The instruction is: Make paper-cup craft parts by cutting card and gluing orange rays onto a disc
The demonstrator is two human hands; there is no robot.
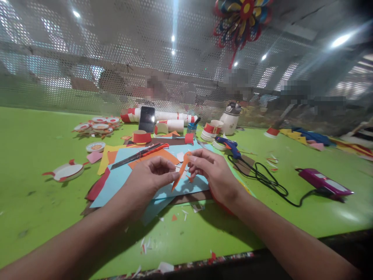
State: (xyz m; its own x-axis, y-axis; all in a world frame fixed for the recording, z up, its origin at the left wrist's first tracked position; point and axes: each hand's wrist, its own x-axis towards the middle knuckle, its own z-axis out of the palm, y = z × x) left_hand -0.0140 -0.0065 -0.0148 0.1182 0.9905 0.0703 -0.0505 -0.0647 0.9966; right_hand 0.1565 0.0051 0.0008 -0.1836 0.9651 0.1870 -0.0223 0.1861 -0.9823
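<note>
Both my hands meet over a pile of coloured paper sheets (122, 181) on the green table (35, 155). My left hand (150, 177) pinches the lower end of a narrow orange paper strip (181, 171), fingers curled. My right hand (210, 173) pinches the strip's upper part between thumb and fingers. The strip hangs tilted just above a light blue sheet. A long pair of scissors with red handles (140, 153) lies on the sheets behind my left hand.
A blue glue gun (229, 144) with a black cord (262, 179) lies right of the sheets, near a purple device (323, 182). Paper cups (171, 125), a dark phone (146, 119), a white bottle (230, 120) and decorated paper discs (97, 125) stand behind. Paper scraps litter the front edge.
</note>
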